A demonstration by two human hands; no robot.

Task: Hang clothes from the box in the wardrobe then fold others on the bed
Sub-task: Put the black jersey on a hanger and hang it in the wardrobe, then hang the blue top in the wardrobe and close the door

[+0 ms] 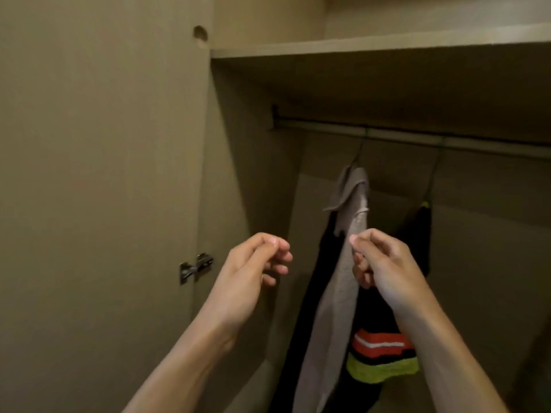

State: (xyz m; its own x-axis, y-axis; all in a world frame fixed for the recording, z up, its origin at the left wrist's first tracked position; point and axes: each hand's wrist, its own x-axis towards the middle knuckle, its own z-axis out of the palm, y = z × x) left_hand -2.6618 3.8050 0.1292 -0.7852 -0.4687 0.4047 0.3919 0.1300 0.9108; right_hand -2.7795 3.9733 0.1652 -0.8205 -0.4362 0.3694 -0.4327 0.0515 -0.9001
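A grey garment (337, 293) hangs on a dark hanger from the wardrobe rail (417, 135). Behind it hangs a black garment with orange and yellow-green stripes (381, 356). My right hand (384, 263) is at the grey garment's right edge, fingers curled against the fabric; whether it pinches the cloth is unclear. My left hand (253, 269) hovers to the left of the garment, fingers loosely bent, with nothing in it. A second dark garment (420, 234) hangs further right on another hanger. The box and the bed are out of view.
The open wardrobe door (98, 174) stands at the left, with a metal hinge (195, 268) on its edge. A shelf (372, 47) runs above the rail. The rail's left stretch holds no hangers.
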